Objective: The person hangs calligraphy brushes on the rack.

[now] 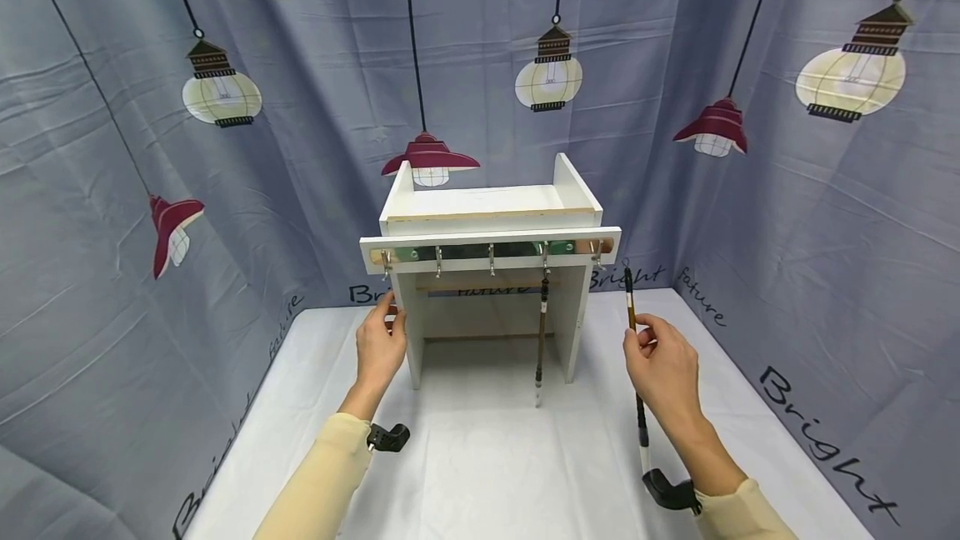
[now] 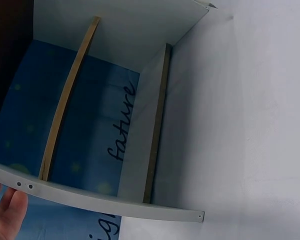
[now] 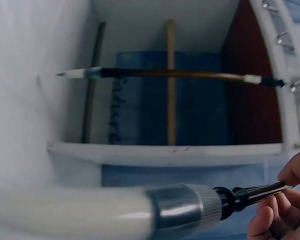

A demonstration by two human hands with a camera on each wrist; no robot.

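Observation:
A white wooden rack (image 1: 491, 227) with a row of metal hooks (image 1: 491, 259) stands at the back of the table. One dark-handled calligraphy brush (image 1: 541, 338) hangs from a hook, white tip down; it also shows in the right wrist view (image 3: 165, 74). My right hand (image 1: 642, 338) pinches a second brush (image 1: 636, 357) upright, with its top loop close to the rack's rightmost hook (image 1: 597, 253). That brush's ferrule (image 3: 185, 205) and pale bristles fill the right wrist view, with my fingers (image 3: 285, 210) on the handle. My left hand (image 1: 390, 317) grips the rack's left side panel (image 2: 90, 200), and its fingertips (image 2: 7, 215) rest against the panel's edge.
The white table (image 1: 480, 457) is enclosed on three sides by a grey-blue curtain (image 1: 825, 232) printed with lamps. Black wrist camera mounts (image 1: 388, 437) sit on both forearms. Bare tabletop stretches in front of the rack.

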